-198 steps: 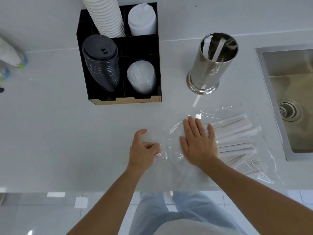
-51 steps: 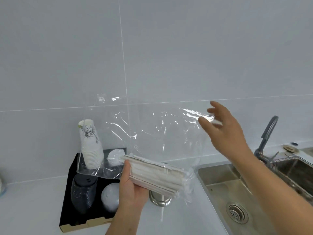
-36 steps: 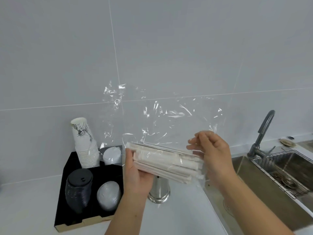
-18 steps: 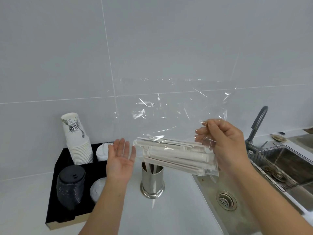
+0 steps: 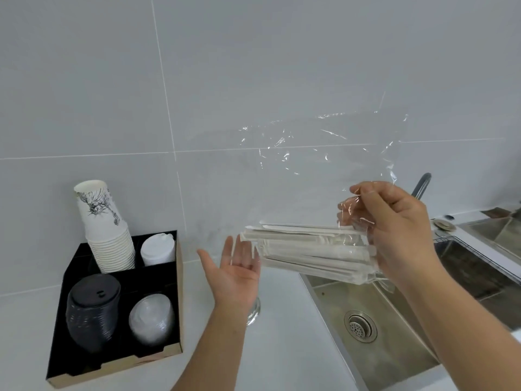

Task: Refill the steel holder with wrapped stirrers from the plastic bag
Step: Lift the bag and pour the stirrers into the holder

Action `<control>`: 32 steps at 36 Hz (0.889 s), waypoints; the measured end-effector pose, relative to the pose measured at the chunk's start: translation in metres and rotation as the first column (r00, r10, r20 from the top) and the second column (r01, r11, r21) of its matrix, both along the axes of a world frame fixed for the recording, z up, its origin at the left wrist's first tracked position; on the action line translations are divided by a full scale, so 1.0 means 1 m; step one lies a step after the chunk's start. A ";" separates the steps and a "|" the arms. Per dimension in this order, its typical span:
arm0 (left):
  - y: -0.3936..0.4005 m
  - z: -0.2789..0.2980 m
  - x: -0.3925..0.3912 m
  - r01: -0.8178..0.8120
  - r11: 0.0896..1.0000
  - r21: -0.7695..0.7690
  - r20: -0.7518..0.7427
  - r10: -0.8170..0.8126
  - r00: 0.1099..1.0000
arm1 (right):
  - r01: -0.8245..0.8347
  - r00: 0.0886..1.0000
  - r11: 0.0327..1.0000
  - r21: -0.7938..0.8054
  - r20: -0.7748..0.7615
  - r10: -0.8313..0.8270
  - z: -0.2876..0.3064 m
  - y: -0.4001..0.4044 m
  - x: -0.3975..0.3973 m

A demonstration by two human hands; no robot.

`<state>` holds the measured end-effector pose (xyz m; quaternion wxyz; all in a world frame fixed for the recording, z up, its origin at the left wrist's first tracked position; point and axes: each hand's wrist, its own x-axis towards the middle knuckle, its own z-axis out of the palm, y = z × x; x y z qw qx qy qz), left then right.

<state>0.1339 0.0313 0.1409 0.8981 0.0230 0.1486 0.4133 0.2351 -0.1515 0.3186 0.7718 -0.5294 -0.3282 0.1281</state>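
Head view — the plastic bag of wrapped stirrers is gripped at its right end by the right hand. The bundle's long axis runs roughly level, leftward, toward the unclenched left hand — the nearer to its free ends. The steel holder is mostly hidden below.

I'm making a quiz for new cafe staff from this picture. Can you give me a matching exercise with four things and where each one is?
Things:
1. wrapped stirrers
2. paper cups
3. black lids
4. left hand

Places or states:
a. front left compartment of the organiser
b. open, palm up, at the bundle's left end
c. inside the clear plastic bag, held in the right hand
d. tall stack, back left compartment

Pairs: 1-c, 2-d, 3-a, 4-b
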 end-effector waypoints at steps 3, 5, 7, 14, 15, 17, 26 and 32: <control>-0.025 0.001 0.014 0.093 0.993 0.075 0.008 -0.094 0.996 | 0.014 1.000 1.000 -0.020 0.002 -0.014 -0.004 0.000 0.000; -0.039 0.003 0.023 0.143 0.981 0.129 0.010 -0.145 0.989 | 0.036 0.999 0.998 -0.050 0.022 -0.034 -0.007 -0.002 0.001; -0.050 0.005 0.031 0.174 0.973 0.153 0.019 -0.178 0.984 | 0.056 0.998 0.995 -0.077 0.045 -0.052 -0.010 -0.004 0.002; -0.068 0.007 0.053 0.242 0.964 0.114 -0.020 -0.241 0.970 | 0.090 0.994 0.986 -0.139 0.072 -0.081 -0.018 -0.017 0.014; -0.070 0.007 0.055 0.247 0.963 0.104 -0.020 -0.246 0.969 | 0.095 0.994 0.985 -0.144 0.074 -0.085 -0.020 -0.017 0.015; -0.073 0.005 0.059 0.261 0.962 0.076 -0.034 -0.259 0.965 | 0.108 0.992 0.982 -0.156 0.077 -0.097 -0.024 -0.017 0.018; -0.081 -0.006 0.061 0.324 0.943 -0.080 -0.039 -0.328 0.944 | 0.121 0.989 0.965 -0.233 0.116 -0.096 -0.040 -0.002 0.026; -0.074 -0.009 0.062 0.293 0.954 -0.067 -0.039 -0.296 0.954 | 0.082 0.990 0.962 -0.259 0.133 -0.049 -0.039 0.012 0.027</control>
